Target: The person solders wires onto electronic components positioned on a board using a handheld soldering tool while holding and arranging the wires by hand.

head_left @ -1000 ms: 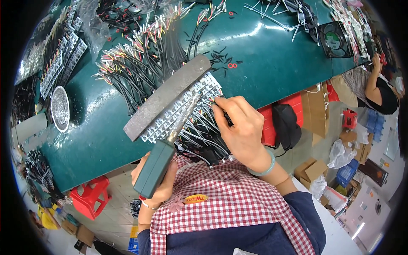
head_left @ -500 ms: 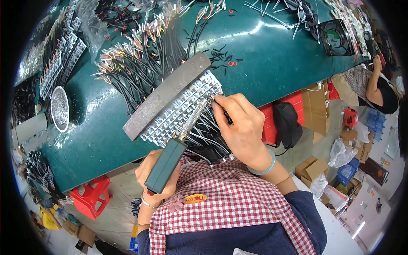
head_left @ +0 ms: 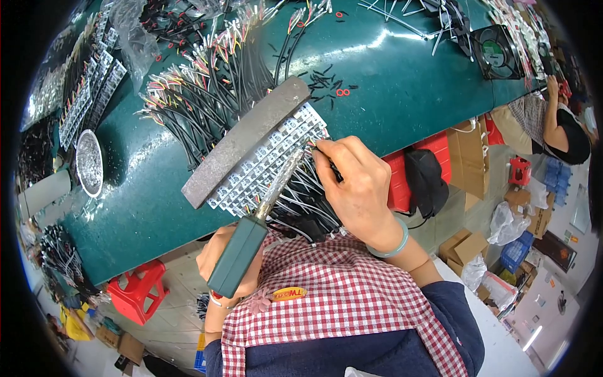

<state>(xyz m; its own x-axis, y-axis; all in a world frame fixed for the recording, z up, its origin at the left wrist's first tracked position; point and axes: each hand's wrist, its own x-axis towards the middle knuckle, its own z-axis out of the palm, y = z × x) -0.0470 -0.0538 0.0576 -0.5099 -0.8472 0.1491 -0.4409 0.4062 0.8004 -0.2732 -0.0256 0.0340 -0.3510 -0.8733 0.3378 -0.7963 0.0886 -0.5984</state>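
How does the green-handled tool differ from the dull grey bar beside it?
The green-handled tool is gripped in the left hand, while the grey bar lies along the edge of the white boards with no hand on it. The tool joins a blocky handle to a thin, mottled metal rod; the bar is one broad, plain strip. Both are long and slant up toward the right.

Facing a green desk (head_left: 408, 100) running aslant and catching a bright streak (head_left: 377, 41) of reflected light near its far side. Looking past its near edge to a pale tiled floor (head_left: 181, 283), with a red plastic stool (head_left: 137, 292) standing at lower left and a cardboard box (head_left: 470, 163) at right. Showing a pale wall (head_left: 532, 314) and a glowing light tube (head_left: 532, 338) toward the lower right rim.
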